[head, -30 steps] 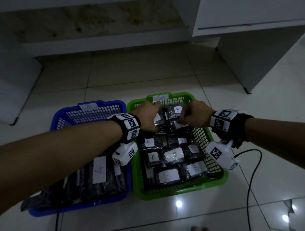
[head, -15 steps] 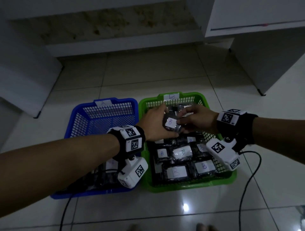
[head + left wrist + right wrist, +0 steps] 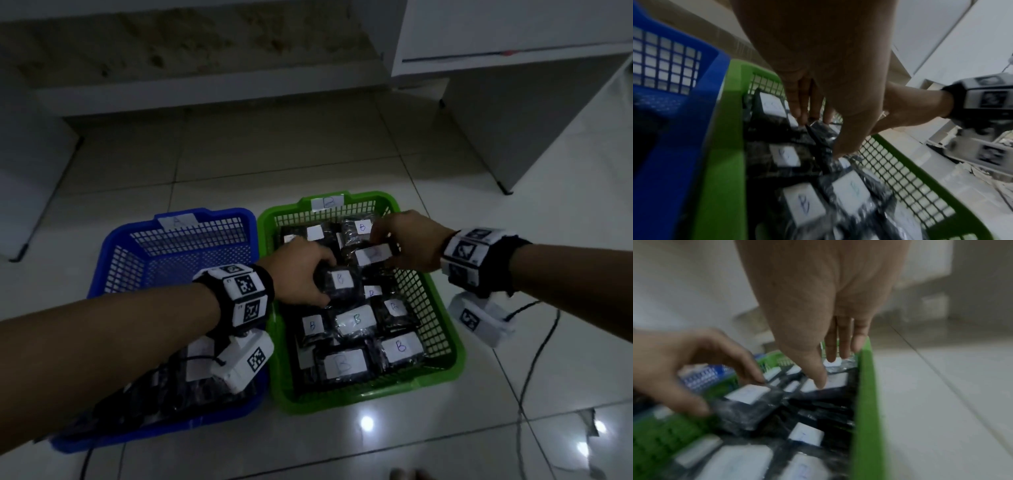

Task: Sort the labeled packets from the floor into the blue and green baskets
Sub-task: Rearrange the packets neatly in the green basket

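Head view: both hands are over the green basket [image 3: 442, 329], so this is the placing/tidying bit, I'd guess
Left hand [image 3: 298, 270]: curled round a B packet [image 3: 339, 282] near the middle of the basket, thumb on its near edge, fingers on the far edge
Right hand [image 3: 407, 245]: pinching a second packet [image 3: 371, 255] by the basket's far right corner; its label is too blurred to read
Blue basket [image 3: 178, 246]: just beside the green one on the left, tagged A, dark packets piled at its near end under the left arm
Rest of green: B packets lie flat and close together from the near edge up
How to do it well: check the blurred label before letting go, lay each packet flat with the label up, and slot them into the far end where there's room
Watch out: slippery wrap, so don't stack them on a tilt
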